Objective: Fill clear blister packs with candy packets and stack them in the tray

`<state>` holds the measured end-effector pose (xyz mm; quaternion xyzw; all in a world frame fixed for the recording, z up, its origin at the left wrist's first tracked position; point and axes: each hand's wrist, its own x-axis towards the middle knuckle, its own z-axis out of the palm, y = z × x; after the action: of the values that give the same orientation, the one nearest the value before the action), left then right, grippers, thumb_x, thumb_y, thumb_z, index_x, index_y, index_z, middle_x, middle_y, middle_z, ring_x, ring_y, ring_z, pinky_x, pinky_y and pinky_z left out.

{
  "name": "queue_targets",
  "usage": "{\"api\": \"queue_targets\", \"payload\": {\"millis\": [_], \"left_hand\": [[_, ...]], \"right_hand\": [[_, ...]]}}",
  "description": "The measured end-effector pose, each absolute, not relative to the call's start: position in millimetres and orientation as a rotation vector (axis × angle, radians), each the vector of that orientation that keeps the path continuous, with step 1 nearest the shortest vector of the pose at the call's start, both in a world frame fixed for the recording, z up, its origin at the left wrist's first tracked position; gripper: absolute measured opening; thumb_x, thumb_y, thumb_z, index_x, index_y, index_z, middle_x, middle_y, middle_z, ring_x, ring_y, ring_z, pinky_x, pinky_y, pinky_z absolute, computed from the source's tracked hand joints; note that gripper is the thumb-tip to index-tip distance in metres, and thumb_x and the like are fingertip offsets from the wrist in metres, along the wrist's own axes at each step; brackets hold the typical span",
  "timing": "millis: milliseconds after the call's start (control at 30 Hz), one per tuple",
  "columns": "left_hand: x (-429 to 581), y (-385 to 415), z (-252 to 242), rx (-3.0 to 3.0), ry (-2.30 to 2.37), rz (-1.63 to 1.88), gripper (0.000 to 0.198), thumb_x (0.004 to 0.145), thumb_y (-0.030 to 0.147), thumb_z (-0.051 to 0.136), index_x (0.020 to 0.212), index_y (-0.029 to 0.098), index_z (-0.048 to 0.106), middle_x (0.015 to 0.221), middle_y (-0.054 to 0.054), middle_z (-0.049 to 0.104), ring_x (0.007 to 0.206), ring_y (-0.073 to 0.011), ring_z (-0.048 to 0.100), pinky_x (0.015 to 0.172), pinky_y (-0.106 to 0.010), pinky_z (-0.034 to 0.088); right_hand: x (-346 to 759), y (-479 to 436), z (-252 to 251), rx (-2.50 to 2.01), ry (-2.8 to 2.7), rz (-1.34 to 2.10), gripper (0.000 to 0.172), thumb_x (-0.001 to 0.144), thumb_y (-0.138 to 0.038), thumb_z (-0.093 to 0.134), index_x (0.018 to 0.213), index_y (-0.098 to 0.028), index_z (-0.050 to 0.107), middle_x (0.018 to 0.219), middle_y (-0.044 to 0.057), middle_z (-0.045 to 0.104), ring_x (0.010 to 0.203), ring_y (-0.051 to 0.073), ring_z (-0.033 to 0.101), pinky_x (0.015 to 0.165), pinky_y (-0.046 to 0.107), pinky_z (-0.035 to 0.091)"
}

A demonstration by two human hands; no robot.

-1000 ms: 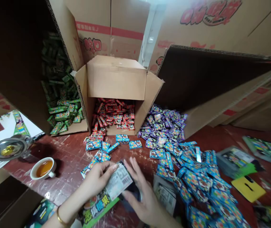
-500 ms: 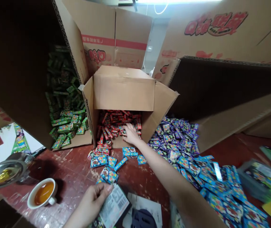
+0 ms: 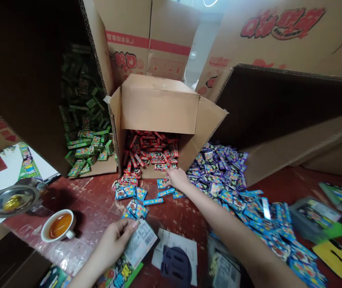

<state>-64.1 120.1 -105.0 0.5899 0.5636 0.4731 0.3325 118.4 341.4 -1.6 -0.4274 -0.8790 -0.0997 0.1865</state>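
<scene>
- Boxes: three, all on their sides with mouths open this way. The left box [image 3: 99, 60] holds green packs [image 3: 88, 150], the middle box [image 3: 159, 104] holds red packs [image 3: 149, 150], and purple packs [image 3: 215, 164] spill from the right box [image 3: 279, 120].
- Blue packs [image 3: 257, 220]: too many to count, strewn over the red table [image 3: 93, 200] from the middle box's mouth out to the right.
- Cup [image 3: 58, 226]: one, tea inside, on the table's left, with one metal bowl [image 3: 11, 198] just left of it.
- Left hand [image 3: 112, 244]: low in view, thumb and fingers pinching one flat sachet [image 3: 141, 242] by its left edge.
- Sachet: barcode face up. Its long axis runs lower-left to upper-right, with the free end pointing toward the middle box. It sits just above a green printed sheet [image 3: 123, 274].
- Right hand [image 3: 178, 178]: stretched out to the middle box's mouth, fingers curled down onto one blue pack [image 3: 162, 183]. Gripped or merely touched, I cannot tell.
- That pack: lies roughly crosswise, left to right.
</scene>
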Motion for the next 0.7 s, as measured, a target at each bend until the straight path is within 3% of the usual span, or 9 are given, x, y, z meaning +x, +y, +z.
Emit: {"api": "queue_targets", "payload": {"millis": [100, 200, 300, 367, 400, 500, 600, 700], "left_hand": [[-60.1, 113.3, -106.0, 1.573, 1.495, 1.237, 0.055, 0.083, 0.065, 0.042, 0.074, 0.013, 0.058, 0.067, 0.000, 0.052, 0.067, -0.0144, 0.045, 0.062, -0.024, 0.037], [-53.5, 106.6, -106.0, 1.610, 1.522, 1.237, 0.056, 0.084, 0.064, 0.041, 0.080, 0.012, 0.062, 0.071, -0.002, 0.056, 0.069, -0.0152, 0.048, 0.063, -0.024, 0.037], [-41.3, 100.5, -102.4, 1.644, 1.496, 1.209, 0.055, 0.085, 0.062, 0.042, 0.086, 0.012, 0.065, 0.074, -0.003, 0.061, 0.069, -0.0157, 0.051, 0.064, -0.024, 0.039], [-31.8, 96.3, -98.1, 1.689, 1.453, 1.184, 0.052, 0.086, 0.059, 0.043, 0.086, 0.013, 0.065, 0.077, -0.004, 0.064, 0.070, -0.0158, 0.053, 0.064, -0.024, 0.040], [-27.4, 94.2, -95.7, 1.716, 1.437, 1.169, 0.050, 0.087, 0.058, 0.044, 0.087, 0.013, 0.066, 0.078, -0.004, 0.064, 0.071, -0.0158, 0.053, 0.064, -0.024, 0.040], [-18.0, 87.8, -88.7, 1.784, 1.422, 1.138, 0.047, 0.088, 0.055, 0.044, 0.088, 0.014, 0.066, 0.080, -0.005, 0.065, 0.073, -0.0162, 0.055, 0.065, -0.024, 0.041], [-14.4, 82.9, -84.4, 1.831, 1.423, 1.111, 0.047, 0.088, 0.054, 0.043, 0.087, 0.014, 0.067, 0.079, -0.004, 0.065, 0.072, -0.0158, 0.054, 0.066, -0.024, 0.041], [-13.4, 80.8, -84.1, 1.822, 1.439, 1.126, 0.047, 0.089, 0.054, 0.043, 0.088, 0.013, 0.067, 0.079, -0.004, 0.066, 0.070, -0.0153, 0.054, 0.066, -0.024, 0.041]], "right_hand": [[144.8, 320.9, 7.5, -1.274, -2.373, -0.202, 0.023, 0.065, -0.025, 0.080, 0.078, -0.014, 0.064, 0.078, 0.011, 0.067, 0.083, 0.029, 0.064, 0.076, 0.034, 0.045], [170.9, 291.8, 5.1, -1.231, -2.281, -0.013, 0.023, 0.077, -0.033, 0.067, 0.090, -0.015, 0.062, 0.076, 0.007, 0.066, 0.074, 0.022, 0.064, 0.065, 0.030, 0.047], [184.8, 257.6, -14.5, -0.823, -2.152, 0.707, 0.046, 0.084, -0.036, 0.057, 0.125, -0.019, 0.049, 0.085, 0.003, 0.066, 0.070, 0.017, 0.065, 0.062, 0.029, 0.051], [184.6, 235.1, -31.7, -0.553, -1.974, 1.135, 0.050, 0.082, -0.041, 0.059, 0.127, -0.023, 0.046, 0.090, 0.003, 0.066, 0.070, 0.018, 0.066, 0.063, 0.032, 0.053], [182.2, 224.5, -40.0, -0.493, -1.896, 1.217, 0.044, 0.081, -0.044, 0.060, 0.119, -0.024, 0.051, 0.092, 0.004, 0.065, 0.070, 0.019, 0.067, 0.064, 0.033, 0.054], [172.2, 196.9, -60.5, -0.435, -1.706, 1.062, 0.029, 0.083, -0.046, 0.060, 0.097, -0.022, 0.053, 0.096, 0.005, 0.063, 0.079, 0.019, 0.066, 0.070, 0.033, 0.054], [167.7, 177.5, -74.6, -0.384, -1.641, 0.869, 0.034, 0.086, -0.040, 0.060, 0.113, -0.023, 0.048, 0.110, 0.009, 0.061, 0.099, 0.020, 0.062, 0.085, 0.032, 0.052], [173.3, 169.2, -84.9, -0.411, -1.709, 0.829, 0.027, 0.090, -0.036, 0.055, 0.113, -0.022, 0.051, 0.106, 0.008, 0.062, 0.095, 0.018, 0.062, 0.084, 0.030, 0.050]]}}
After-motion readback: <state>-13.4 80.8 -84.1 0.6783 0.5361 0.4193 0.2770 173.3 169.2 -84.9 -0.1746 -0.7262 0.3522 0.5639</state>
